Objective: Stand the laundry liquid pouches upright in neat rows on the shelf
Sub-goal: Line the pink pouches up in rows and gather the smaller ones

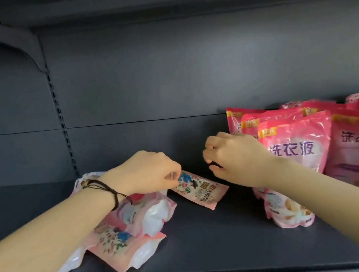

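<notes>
The left fingers [173,175] pinch the top edge of a flat pouch [199,189], thumb and forefinger closed on the seal while the pouch lies face-up on the shelf [216,244]. The right fingers [210,154] are curled inward just above that pouch's far corner, and I see nothing held in them.

To do this lift well, I would bring the right hand [232,157] down onto the opposite top corner, so both corners rise together and the liquid settles to the base. (A one-corner lift would likely let the pouch sag and twist.) It should then go down base first at three o'clock, flush beside the upright pouches [296,149].

The left hand [149,172] is palm down with knuckles up. Its wrist, wearing a dark cord bracelet [112,193], crosses a heap of lying pouches [128,231] at seven o'clock of the flat pouch. The left forearm enters from eight o'clock of the frame. The right hand is palm down too, and its forearm runs in from four o'clock over another fallen pouch [287,210].

The upright pouches stand in rows at three o'clock, touching one another.
</notes>
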`<state>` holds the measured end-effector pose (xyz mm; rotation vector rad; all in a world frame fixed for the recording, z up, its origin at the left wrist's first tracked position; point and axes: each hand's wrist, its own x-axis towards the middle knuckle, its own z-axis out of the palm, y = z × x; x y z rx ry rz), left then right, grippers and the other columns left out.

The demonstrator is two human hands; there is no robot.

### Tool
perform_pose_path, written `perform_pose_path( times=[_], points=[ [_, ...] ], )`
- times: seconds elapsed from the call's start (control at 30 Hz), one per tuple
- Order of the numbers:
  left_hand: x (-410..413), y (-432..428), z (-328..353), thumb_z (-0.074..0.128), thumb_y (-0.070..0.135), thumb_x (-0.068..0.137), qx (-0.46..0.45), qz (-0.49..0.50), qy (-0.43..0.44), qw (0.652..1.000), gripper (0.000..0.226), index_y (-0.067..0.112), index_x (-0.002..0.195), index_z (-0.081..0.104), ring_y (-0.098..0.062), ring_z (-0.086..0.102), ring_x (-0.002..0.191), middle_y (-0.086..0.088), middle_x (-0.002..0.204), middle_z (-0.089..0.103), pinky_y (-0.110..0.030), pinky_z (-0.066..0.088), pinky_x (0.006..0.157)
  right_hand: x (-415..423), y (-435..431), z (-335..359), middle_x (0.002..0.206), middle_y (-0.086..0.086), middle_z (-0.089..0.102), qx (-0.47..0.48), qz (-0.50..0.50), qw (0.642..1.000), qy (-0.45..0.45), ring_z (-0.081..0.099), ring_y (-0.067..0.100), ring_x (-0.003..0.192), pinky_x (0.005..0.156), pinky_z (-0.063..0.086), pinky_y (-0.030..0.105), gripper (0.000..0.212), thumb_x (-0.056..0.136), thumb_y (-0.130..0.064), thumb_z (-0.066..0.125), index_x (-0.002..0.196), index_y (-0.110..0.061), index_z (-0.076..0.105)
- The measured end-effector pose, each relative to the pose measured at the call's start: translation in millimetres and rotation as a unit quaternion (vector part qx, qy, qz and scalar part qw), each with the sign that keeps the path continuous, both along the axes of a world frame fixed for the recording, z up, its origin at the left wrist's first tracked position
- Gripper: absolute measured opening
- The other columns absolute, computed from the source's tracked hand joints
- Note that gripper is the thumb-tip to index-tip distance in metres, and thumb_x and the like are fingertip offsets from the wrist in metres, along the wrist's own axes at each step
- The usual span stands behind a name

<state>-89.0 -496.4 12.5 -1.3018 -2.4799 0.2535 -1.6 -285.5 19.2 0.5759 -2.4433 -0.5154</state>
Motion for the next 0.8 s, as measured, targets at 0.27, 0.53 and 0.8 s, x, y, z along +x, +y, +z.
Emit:
perform_pose_path(
  times=[0.27, 0.53, 0.8],
  points=[
    [-76, 9, 3, 0.047, 0.039, 0.093, -0.065, -0.065, 0.023, 0.996, 0.020, 0.029, 0.099, 0.063, -0.013, 0.060, 0.086, 0.009, 0.094, 0.065, -0.030, 0.046, 0.067, -59, -21, -19, 0.116, 0.004, 0.058, 0.003, -0.220, 0.948, -0.230, 0.059, 0.025, 0.103, 0.075, 0.052, 0.036, 0.030, 0.096, -0.029, 0.047, 0.120, -0.015, 0.058],
    [-137, 72, -29, 0.050, 0.035, 0.097, -0.068, -0.113, -0.156, 0.979, 0.033, 0.026, 0.128, 0.057, -0.016, 0.053, 0.117, 0.003, 0.130, 0.057, -0.039, 0.048, 0.092, -87, -13, -25, 0.092, 0.004, 0.058, -0.028, -0.304, 0.881, -0.362, 0.056, 0.024, 0.084, 0.068, 0.042, 0.032, 0.034, 0.095, -0.036, 0.052, 0.110, -0.007, 0.059],
    [-172, 99, -58, 0.056, 0.035, 0.095, -0.074, -0.054, -0.353, 0.931, 0.036, 0.020, 0.128, 0.057, -0.008, 0.057, 0.099, 0.001, 0.123, 0.061, -0.019, 0.045, 0.079, -83, -10, -29, 0.101, 0.006, 0.064, -0.094, -0.284, 0.879, -0.370, 0.061, 0.022, 0.087, 0.067, 0.045, 0.030, 0.036, 0.092, -0.039, 0.056, 0.110, -0.008, 0.060]
  ],
)
